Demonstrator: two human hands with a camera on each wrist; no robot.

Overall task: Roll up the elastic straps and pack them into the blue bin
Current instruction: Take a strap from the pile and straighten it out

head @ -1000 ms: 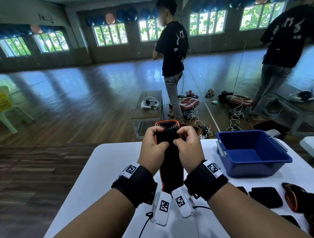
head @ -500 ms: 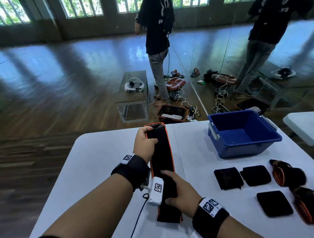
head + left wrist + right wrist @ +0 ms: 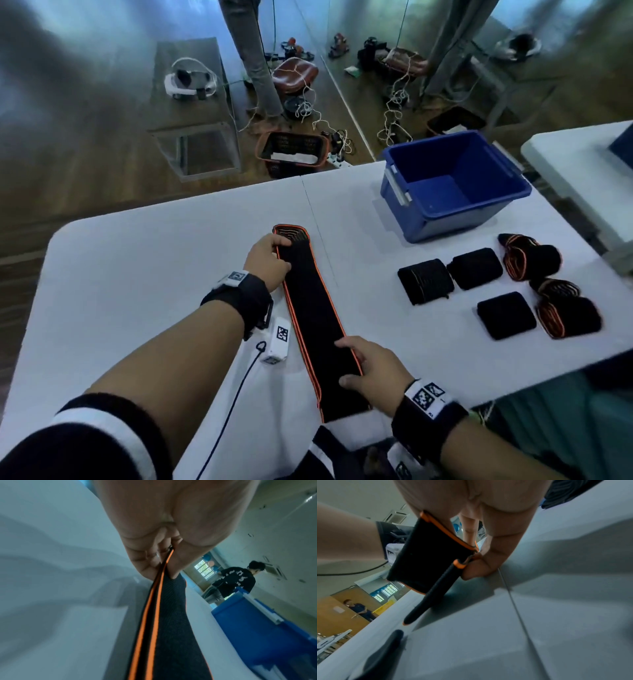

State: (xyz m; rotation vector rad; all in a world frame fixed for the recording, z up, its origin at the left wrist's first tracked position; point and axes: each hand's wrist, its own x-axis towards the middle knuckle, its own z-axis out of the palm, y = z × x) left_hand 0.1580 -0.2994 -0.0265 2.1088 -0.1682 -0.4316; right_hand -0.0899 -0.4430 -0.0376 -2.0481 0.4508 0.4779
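Item: elastic strap, black with orange edging, laid lengthwise on the white table, blue bin beyond it to the right.

Left hand pinches the far end; right hand pinches the near edge. Advice: keep the strap taut and flat, edges aligned, then roll tightly from one end so the coil stays compact.

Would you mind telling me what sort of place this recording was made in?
Probably a dance or exercise studio: a wide polished wooden floor, a wall mirror reflecting a standing person, and elastic straps laid out on a white folding table.
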